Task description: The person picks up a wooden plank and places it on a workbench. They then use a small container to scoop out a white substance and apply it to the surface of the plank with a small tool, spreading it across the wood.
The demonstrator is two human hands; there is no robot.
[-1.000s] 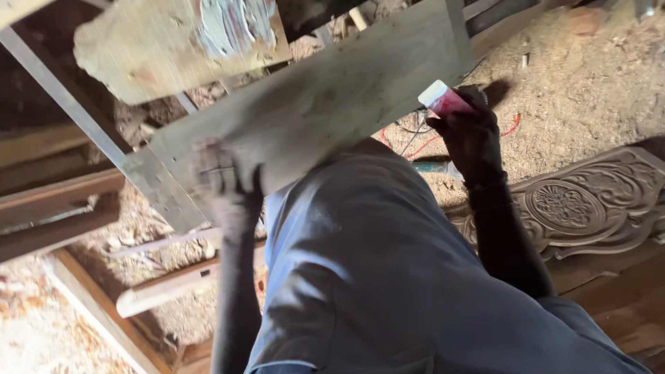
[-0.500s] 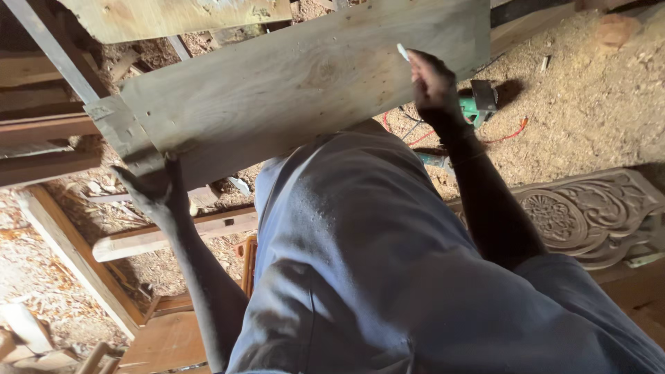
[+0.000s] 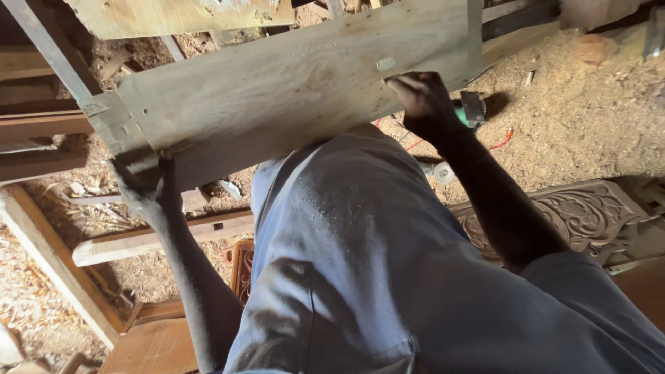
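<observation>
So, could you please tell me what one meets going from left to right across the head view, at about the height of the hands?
Left hand gripping the board's end → wide wooden board → right hand on the board's lower edge → green power tool on the sawdust → carved wooden panel.

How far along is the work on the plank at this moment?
Done: the long pale wooden plank is off the sawdust-covered floor. In hand: the left hand has a grip on its notched end, and the right hand rests on its lower edge. Left: it is not set down anywhere; the carved wooden panel lies untouched.
</observation>
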